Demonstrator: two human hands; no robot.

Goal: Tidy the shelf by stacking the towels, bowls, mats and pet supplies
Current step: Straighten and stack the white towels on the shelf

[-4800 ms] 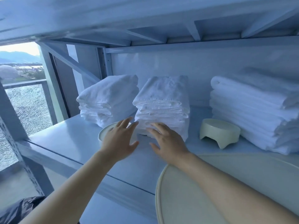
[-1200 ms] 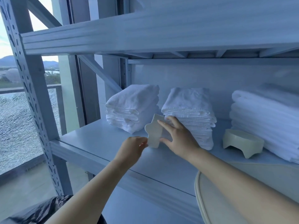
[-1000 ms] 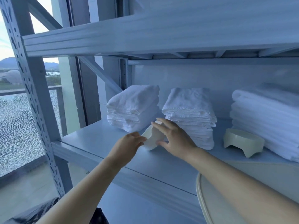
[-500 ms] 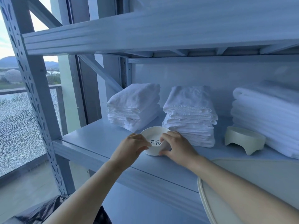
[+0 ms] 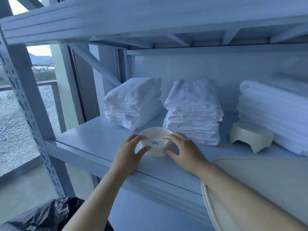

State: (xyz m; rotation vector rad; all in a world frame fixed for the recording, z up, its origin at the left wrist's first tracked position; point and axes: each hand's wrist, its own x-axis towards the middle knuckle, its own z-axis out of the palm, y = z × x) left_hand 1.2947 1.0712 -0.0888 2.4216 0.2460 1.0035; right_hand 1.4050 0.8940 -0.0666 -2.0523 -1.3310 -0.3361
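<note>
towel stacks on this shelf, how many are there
3 towel stacks. The left stack sits at the rear left, the middle stack just behind the small bowl; the right stack, larger, is cut by the frame edge, so more could lie beyond.

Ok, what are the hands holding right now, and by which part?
The small round white bowl, pinched at opposite sides: left hand on its left rim, right hand on its right rim.

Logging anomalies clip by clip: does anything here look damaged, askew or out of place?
The glass panel left of the grey metal shelf frame is crazed with cracks. The left stack of folded white towels sits skewed beside the middle stack.
</note>
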